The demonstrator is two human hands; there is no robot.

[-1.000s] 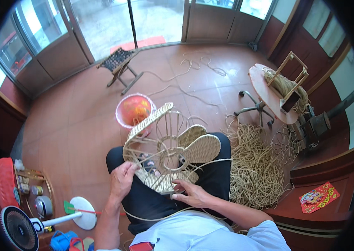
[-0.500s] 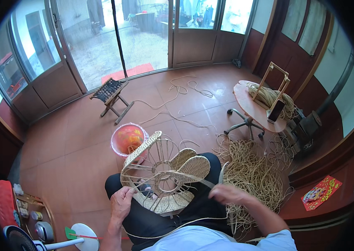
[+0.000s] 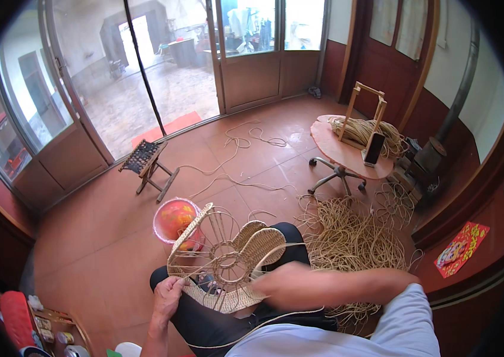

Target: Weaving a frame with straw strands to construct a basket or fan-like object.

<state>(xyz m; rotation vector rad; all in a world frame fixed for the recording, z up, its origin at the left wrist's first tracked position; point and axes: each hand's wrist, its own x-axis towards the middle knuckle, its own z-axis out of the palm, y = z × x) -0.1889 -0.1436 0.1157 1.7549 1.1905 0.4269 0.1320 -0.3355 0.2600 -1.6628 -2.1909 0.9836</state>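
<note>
Left hand pinching the woven rim, right hand a blur

Nearest me on the feed are the wearer's pale shirt (image 3: pixel 335 340) and dark trousers (image 3: pixel 201 324), with a single strand of cord crossing the lap. The woven cord piece (image 3: pixel 253 257) rests over the thighs: a curved plaited rim, thin spokes, a ringed centre and two petal-shaped lobes. I see the left hand (image 3: pixel 167 293) with thumb and fingers pinched together on the rim's near-left edge. The right hand (image 3: pixel 278 284) is at the piece's near-right side, below the lobes; motion smears it, so I cannot tell how its fingers stand.

Just beyond the rim I get a pink-rimmed bucket (image 3: pixel 158 224); to the right lies a tangled cord heap (image 3: pixel 356 235). Farther out stand a folding stool (image 3: pixel 143 156) and a round-topped table (image 3: pixel 323 132) bearing a cord coil (image 3: pixel 392 137) and a phone (image 3: pixel 374 149). Glass doors (image 3: pixel 174 65) close my view.
</note>
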